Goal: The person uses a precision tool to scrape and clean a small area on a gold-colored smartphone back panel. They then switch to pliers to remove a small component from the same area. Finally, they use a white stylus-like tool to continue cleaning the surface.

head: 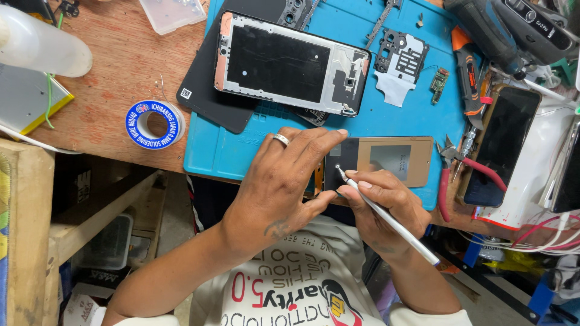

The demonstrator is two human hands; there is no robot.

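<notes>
Blue silicone work mat [399,121] carried a stripped black-and-silver phone frame [290,63]; left hand [284,181] steadied a flat tan-and-black panel [386,160], right hand [380,208] pinched a slim white tool [386,217]; reassembly not begun.

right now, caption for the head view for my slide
Left hand steadies a flat panel while right hand works it with a white tool.

A matt blue rubbery mat [399,121] lies on rough bare wood [115,66], under a glossy black phone frame [290,63].
</notes>
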